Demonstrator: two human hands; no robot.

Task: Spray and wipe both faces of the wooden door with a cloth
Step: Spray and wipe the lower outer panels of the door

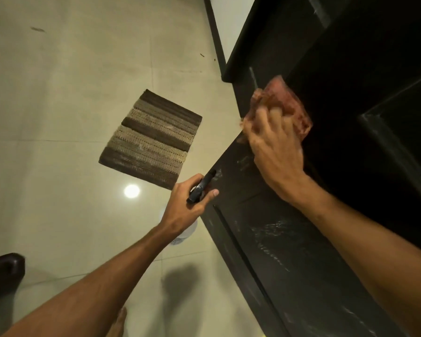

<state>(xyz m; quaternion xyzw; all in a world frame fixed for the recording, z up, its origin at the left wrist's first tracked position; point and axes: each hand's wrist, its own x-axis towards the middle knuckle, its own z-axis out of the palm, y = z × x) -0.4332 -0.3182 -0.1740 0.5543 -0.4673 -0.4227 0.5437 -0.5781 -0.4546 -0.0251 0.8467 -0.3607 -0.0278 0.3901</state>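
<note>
floor (58, 105): pale glossy tiles | striped brown mat (151, 139) lying flat | bare foot (118, 322) at bottom edge

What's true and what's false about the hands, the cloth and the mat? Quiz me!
1. The right hand holds a cloth against the door. True.
2. The left hand is empty. False: it grips a spray bottle.
3. The mat has stripes. True.
4. The mat is tucked under the door. False: it lies on the floor, apart from the door.
</note>
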